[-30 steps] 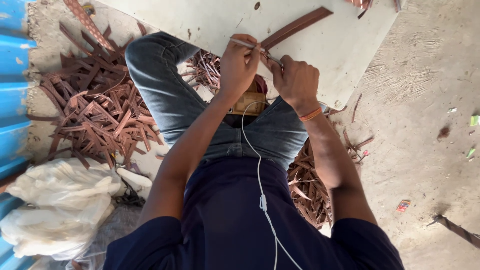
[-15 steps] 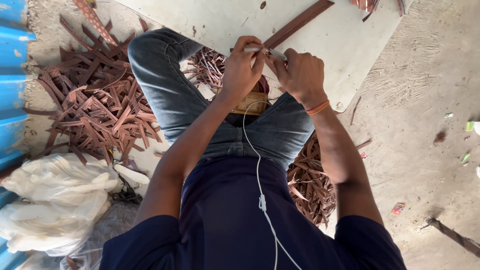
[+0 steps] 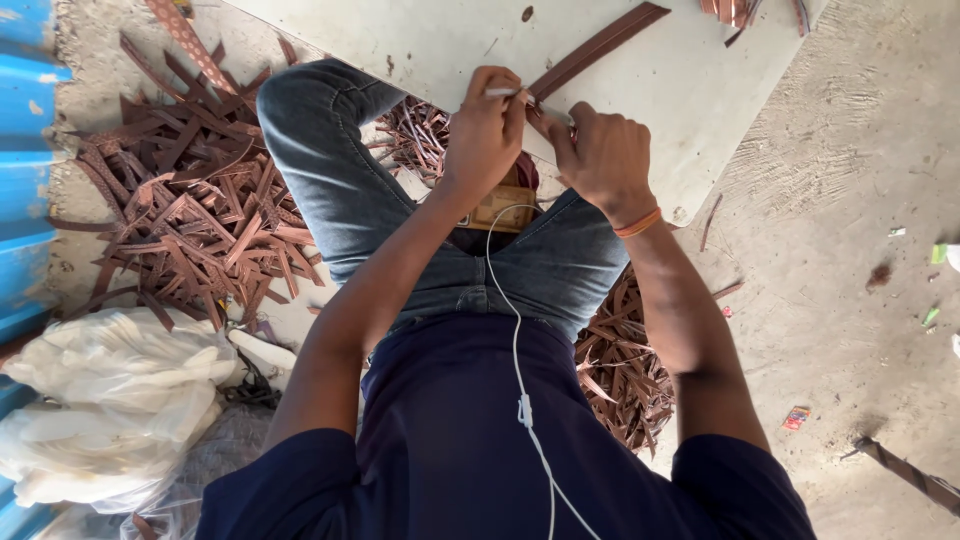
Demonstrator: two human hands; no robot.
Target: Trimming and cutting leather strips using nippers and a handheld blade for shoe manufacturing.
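Here both hands [image 3: 545, 140] pinch strip [image 3: 595, 50] at board's edge [image 3: 690, 205].

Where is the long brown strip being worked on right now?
In the head view, the long brown strip lies diagonally on the pale board, top centre, its near end at the left hand and right hand.

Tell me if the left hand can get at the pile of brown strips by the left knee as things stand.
Probably yes. The left hand is busy holding a small tool on the long strip, but the pile lies open on the ground beside the leg; nothing covers it, though the hand would have to let go and swing over the knee.
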